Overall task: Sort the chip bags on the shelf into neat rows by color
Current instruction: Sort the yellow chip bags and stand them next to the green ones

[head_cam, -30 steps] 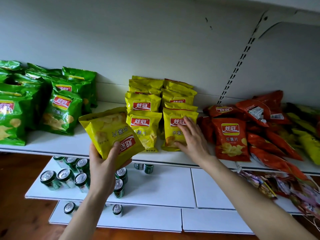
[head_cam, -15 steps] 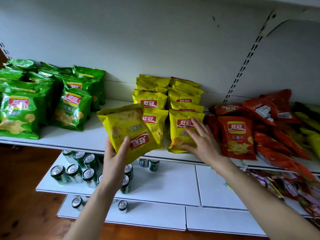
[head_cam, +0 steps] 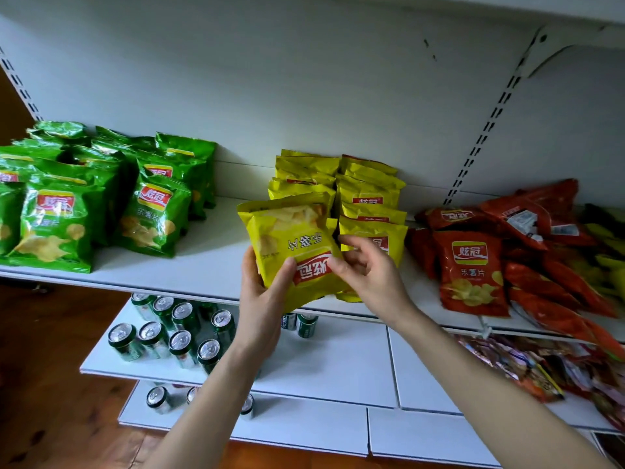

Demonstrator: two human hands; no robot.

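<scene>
Two bare forearms, slim and smooth, show uncovered along their whole visible length, down to narrow wrists. The left hand and the right hand are bare as well, with long, slender fingers and short, plain nails.

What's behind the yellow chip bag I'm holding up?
On the shelf behind the held yellow bag, the right yellow row mostly shows; the left yellow row has its front bags covered, only tops visible.

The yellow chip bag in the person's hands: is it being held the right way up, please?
No, the yellow chip bag is upside down: its red logo sits at the bottom, with inverted characters.
</scene>
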